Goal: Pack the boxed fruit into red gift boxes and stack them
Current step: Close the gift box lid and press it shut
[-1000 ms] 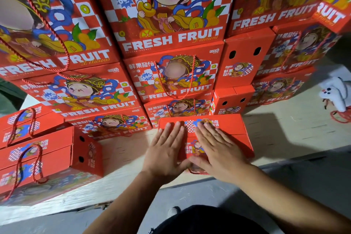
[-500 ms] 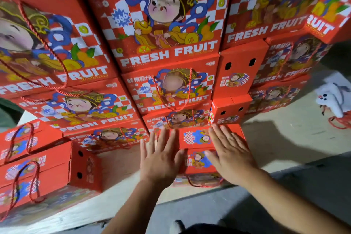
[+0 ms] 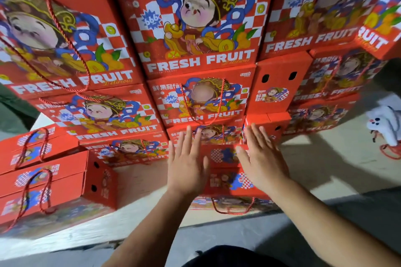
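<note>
- Left hand point(image 3: 187, 167) and right hand point(image 3: 263, 163), fingers straight and spread, flank the red printed cardboard gift box point(image 3: 225, 171)
- Probably squaring it near the pale platform's point(image 3: 138, 180) front edge

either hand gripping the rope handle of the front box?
No: the left hand and right hand have straight fingers over the front box, and its rope handle hangs untouched.
</note>
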`<state>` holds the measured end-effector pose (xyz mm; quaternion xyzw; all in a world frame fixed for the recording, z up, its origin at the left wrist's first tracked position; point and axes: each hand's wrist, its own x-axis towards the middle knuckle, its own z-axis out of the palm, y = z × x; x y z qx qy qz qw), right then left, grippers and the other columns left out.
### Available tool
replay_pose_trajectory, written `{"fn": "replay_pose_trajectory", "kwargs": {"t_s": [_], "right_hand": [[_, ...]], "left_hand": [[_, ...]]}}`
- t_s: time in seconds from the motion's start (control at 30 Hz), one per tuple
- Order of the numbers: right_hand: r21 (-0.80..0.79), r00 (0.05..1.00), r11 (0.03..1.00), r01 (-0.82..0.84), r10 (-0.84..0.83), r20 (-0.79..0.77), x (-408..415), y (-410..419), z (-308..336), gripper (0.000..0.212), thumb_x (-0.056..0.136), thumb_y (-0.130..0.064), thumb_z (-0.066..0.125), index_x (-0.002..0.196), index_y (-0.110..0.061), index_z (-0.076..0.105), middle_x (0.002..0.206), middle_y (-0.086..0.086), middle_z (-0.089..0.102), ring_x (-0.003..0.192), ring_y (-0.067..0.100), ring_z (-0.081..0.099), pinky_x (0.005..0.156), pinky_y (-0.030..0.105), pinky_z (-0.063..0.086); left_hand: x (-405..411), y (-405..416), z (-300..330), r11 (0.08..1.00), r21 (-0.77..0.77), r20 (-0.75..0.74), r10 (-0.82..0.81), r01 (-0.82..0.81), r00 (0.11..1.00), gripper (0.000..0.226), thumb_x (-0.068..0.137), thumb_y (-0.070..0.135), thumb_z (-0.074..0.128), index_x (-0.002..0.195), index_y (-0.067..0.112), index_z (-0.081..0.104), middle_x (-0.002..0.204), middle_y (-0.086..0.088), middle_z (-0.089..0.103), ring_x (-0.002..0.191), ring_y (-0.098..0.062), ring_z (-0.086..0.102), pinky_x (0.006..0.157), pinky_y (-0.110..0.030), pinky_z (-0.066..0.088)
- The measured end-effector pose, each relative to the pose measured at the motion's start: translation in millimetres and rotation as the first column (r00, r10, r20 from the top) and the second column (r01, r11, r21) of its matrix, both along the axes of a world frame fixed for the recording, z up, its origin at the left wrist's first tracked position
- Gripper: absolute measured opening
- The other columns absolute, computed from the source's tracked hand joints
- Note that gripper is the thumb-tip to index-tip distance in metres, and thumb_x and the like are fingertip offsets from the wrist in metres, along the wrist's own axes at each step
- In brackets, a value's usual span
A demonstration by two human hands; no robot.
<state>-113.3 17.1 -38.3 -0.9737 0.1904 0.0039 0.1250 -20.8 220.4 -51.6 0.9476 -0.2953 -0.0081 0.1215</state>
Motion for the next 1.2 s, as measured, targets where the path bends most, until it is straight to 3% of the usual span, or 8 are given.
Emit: {"fn": "replay_pose_trajectory", "kwargs": {"t_s": [0.23, 0.3, 0.37, 0.47, 0.67, 0.93, 1.07, 1.2], "right_hand": [[-0.079, 0.985, 0.989, -0.123, 0.112, -0.134, -24, -29, -26, 0.084, 0.094, -0.078, 0.002, 0.16, -0.032, -0.024, 0.166, -0.011, -0.031, 0.153, 0.014, -0.028, 0.126, 0.036, -0.009], [0.036, 0.989, 0.999, 0.012, -0.007, -0.15, -37, -51, -23, 0.085, 0.091, -0.083, 0.0, 0.16, -0.038, -0.02, 0.173, -0.004, -0.009, 0.159, 0.027, 0.01, 0.126, 0.043, 0.018], [0.259, 0.965, 0.941, 0.219, -0.17, -0.199, -49, -60, -19, 0.081, 0.09, -0.085, 0.012, 0.16, -0.045, -0.001, 0.143, 0.01, 0.056, 0.113, 0.032, 0.067, 0.095, 0.044, 0.054], [0.621, 0.899, 0.651, 0.437, -0.336, -0.28, -47, -54, -20, 0.074, 0.091, -0.082, 0.028, 0.138, -0.028, 0.048, 0.106, 0.002, 0.072, 0.088, 0.022, 0.072, 0.086, 0.044, 0.059], [0.843, 0.748, 0.006, 0.539, -0.465, -0.474, -39, -40, -18, 0.066, 0.081, -0.088, 0.051, 0.125, -0.04, 0.059, 0.117, 0.01, 0.075, 0.102, 0.033, 0.073, 0.087, 0.049, 0.058], [0.847, 0.83, 0.262, 0.462, -0.463, -0.31, -30, -52, -21, 0.063, 0.091, -0.075, 0.052, 0.145, -0.046, 0.04, 0.133, 0.001, 0.063, 0.108, 0.032, 0.069, 0.093, 0.052, 0.057], [0.877, 0.843, 0.054, 0.478, -0.31, -0.441, -32, -62, -6, 0.058, 0.09, -0.075, 0.053, 0.135, -0.039, 0.056, 0.127, 0.007, 0.072, 0.11, 0.03, 0.072, 0.087, 0.047, 0.059], [0.66, 0.861, 0.664, 0.352, -0.506, 0.049, -17, -44, 4, 0.052, 0.106, -0.041, 0.049, 0.155, -0.022, 0.042, 0.158, 0.007, 0.045, 0.142, 0.028, 0.045, 0.113, 0.038, 0.035]], "left_hand": [[2, 16, -18, 0.993, 0.08, -0.081, -0.077, 0.084, 0.994, 0.081, 0.102, 0.074, 0.02, 0.169, 0.033, -0.001, 0.175, 0.009, -0.012, 0.162, -0.021, -0.012, 0.132, -0.048, 0.009], [5, 24, -21, 0.995, -0.099, -0.192, 0.015, -0.035, 0.981, 0.074, 0.105, 0.064, 0.037, 0.168, 0.034, 0.011, 0.177, 0.008, 0.002, 0.161, -0.022, 0.014, 0.125, -0.046, 0.03], [-2, 29, -29, 0.839, -0.409, -0.478, 0.139, -0.359, 0.867, 0.068, 0.106, 0.05, 0.054, 0.165, 0.032, 0.025, 0.166, 0.001, 0.041, 0.143, -0.014, 0.05, 0.112, -0.038, 0.047], [-13, 33, -37, 0.441, -0.424, -0.863, 0.068, -0.791, 0.5, 0.058, 0.1, 0.053, 0.064, 0.146, 0.02, 0.058, 0.119, 0.003, 0.077, 0.101, -0.006, 0.076, 0.083, -0.023, 0.061], [0, 23, -13, 0.483, -0.443, -0.896, -0.274, -0.756, 0.35, 0.058, 0.104, 0.067, 0.043, 0.133, 0.026, 0.072, 0.124, -0.01, 0.076, 0.111, -0.028, 0.075, 0.078, -0.032, 0.063], [-8, 19, -20, 0.451, -0.489, -0.869, -0.329, -0.747, 0.37, 0.07, 0.097, 0.074, 0.052, 0.152, 0.031, 0.053, 0.143, -0.007, 0.066, 0.131, -0.03, 0.065, 0.109, -0.049, 0.054], [-10, 34, -21, 0.544, -0.466, -0.884, -0.324, -0.697, 0.338, 0.069, 0.098, 0.081, 0.037, 0.151, 0.04, 0.053, 0.153, 0.0, 0.059, 0.14, -0.023, 0.057, 0.116, -0.046, 0.046], [0, 37, -24, 0.426, -0.496, -0.867, -0.2, -0.757, 0.456, 0.085, 0.09, 0.09, 0.035, 0.157, 0.038, 0.044, 0.164, 0.008, 0.044, 0.149, -0.011, 0.043, 0.127, -0.046, 0.027]]}}
